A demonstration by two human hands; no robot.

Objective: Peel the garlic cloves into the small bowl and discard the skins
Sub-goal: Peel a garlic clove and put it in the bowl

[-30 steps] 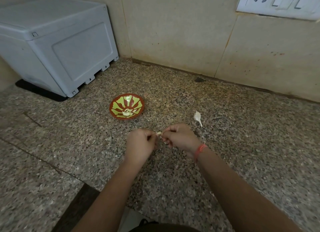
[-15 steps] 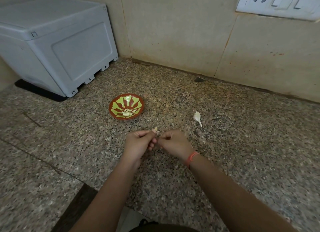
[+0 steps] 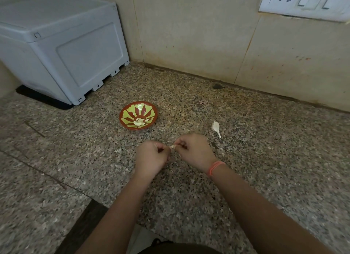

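Observation:
A garlic clove is pinched between my two hands above the granite counter, mostly hidden by fingers. My left hand curls around its left end and my right hand pinches its right end. The small red and green bowl sits just beyond my hands to the left, with peeled garlic lying in its bottom. A white piece of garlic with a stem lies on the counter to the right of my hands.
A grey plastic box stands at the back left on a black mat. The tiled wall runs along the back, with a white socket plate at the top right. The counter's front edge lies near my forearms.
My hands shifted slightly to the right and forward, staying together on the clove. The clove tip that stuck up between my fingers now lies level between them.

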